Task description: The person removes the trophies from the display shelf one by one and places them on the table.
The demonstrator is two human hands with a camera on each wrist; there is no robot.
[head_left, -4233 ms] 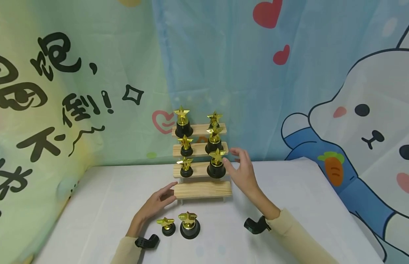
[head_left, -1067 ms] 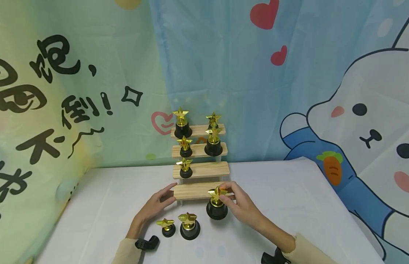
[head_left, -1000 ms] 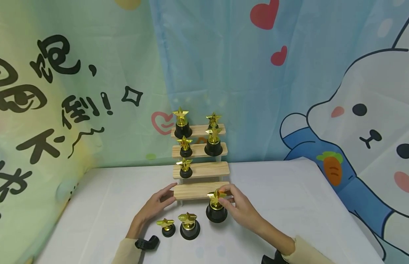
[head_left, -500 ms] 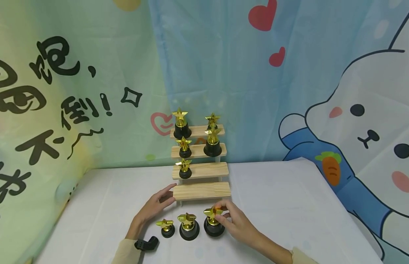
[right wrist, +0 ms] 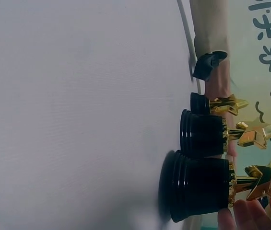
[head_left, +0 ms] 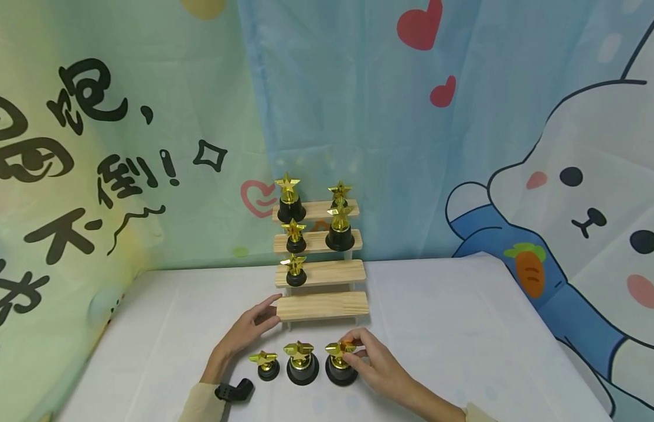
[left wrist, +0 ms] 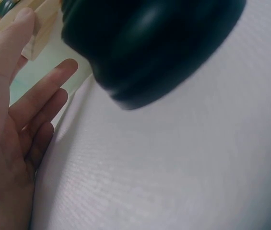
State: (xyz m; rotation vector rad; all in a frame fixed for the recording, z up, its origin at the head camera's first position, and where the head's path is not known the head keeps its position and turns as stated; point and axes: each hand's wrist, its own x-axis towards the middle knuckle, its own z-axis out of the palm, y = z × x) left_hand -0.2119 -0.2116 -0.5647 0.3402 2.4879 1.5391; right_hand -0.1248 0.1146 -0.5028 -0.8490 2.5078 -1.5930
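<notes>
Left hand [head_left: 244, 335]: flat on the table [head_left: 464, 328], fingers straight and relaxed, holding nothing; fingertips touch the left end of the rack's [head_left: 323, 305] lowest step.

Row near the table's front edge, left to right, 3 trophies:
1. Small trophy [head_left: 266, 364], upright, just right of the left wrist.
2. Middle trophy [head_left: 302, 363], upright, close beside 1.
3. Right trophy [head_left: 341, 364], upright; the right wrist view shows its black base flat on the cloth.

Right hand [head_left: 377, 369]: fingers curled round the gold star of trophy 3, pinching it from the right.

Rack, behind the row at table centre: 4 wooden steps. Lowest step bare; the next has 1 trophy at its left end; the 2 upper steps have 2 each.

Handling note: trophy 3 looks seated, so the fingers should open straight off the star without dragging sideways, since trophy 2 stands close enough to be knocked.
</notes>
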